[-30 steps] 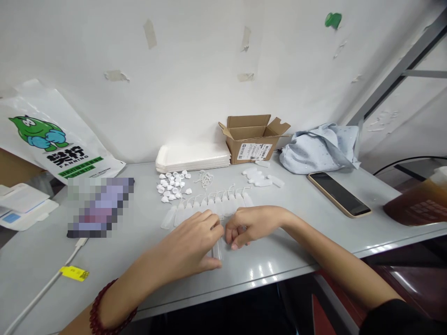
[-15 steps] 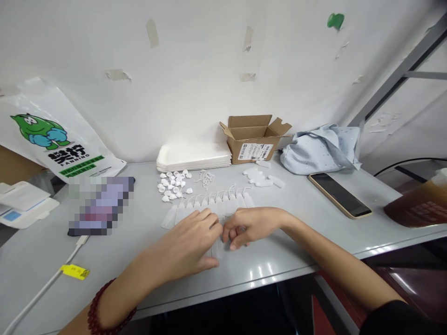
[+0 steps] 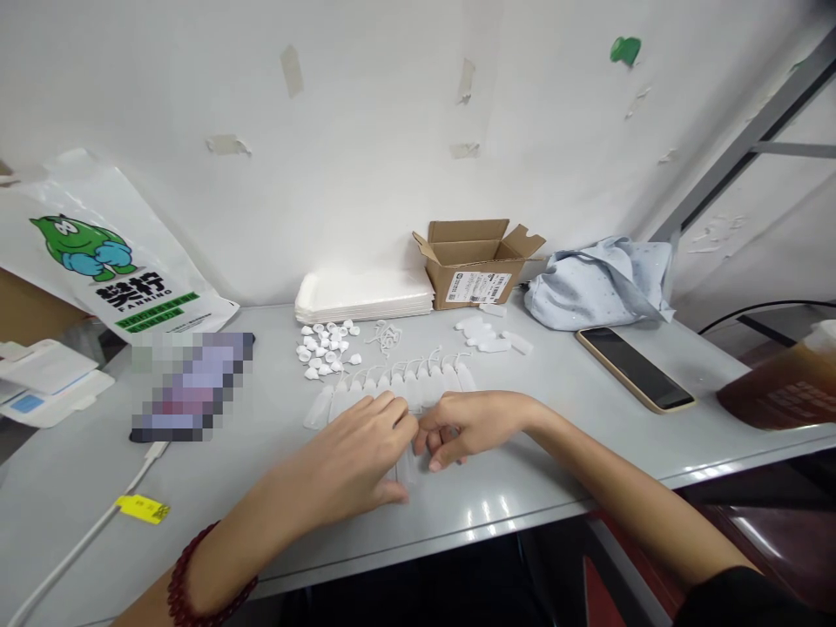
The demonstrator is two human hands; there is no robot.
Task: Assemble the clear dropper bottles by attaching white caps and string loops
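A row of flat translucent white tubes (image 3: 398,388), several with thin strings at their top ends, lies across the table just beyond both hands. My left hand (image 3: 353,448) rests over the left part of more such tubes, its thumb stretched away from its bent fingers; the fingertips are hidden. Beside it, nearly touching, is my right hand (image 3: 480,422), with curled fingers and the thumb close to the index finger. Whatever its fingers grip is hidden. Clear tubes (image 3: 406,468) show between the hands. Farther back are white caps (image 3: 330,344), loose strings (image 3: 387,336) and loose tubes (image 3: 483,333).
White trays (image 3: 366,296) are stacked against the wall next to an open cardboard box (image 3: 474,279). To the right are a blue cloth bag (image 3: 597,283), a phone (image 3: 633,367) and a drink cup (image 3: 777,383). A blurred phone (image 3: 196,387) and cable (image 3: 84,540) lie left.
The camera view has shifted slightly. Both hands keep nearly the same position over the tubes, and nothing has visibly been taken or let go.
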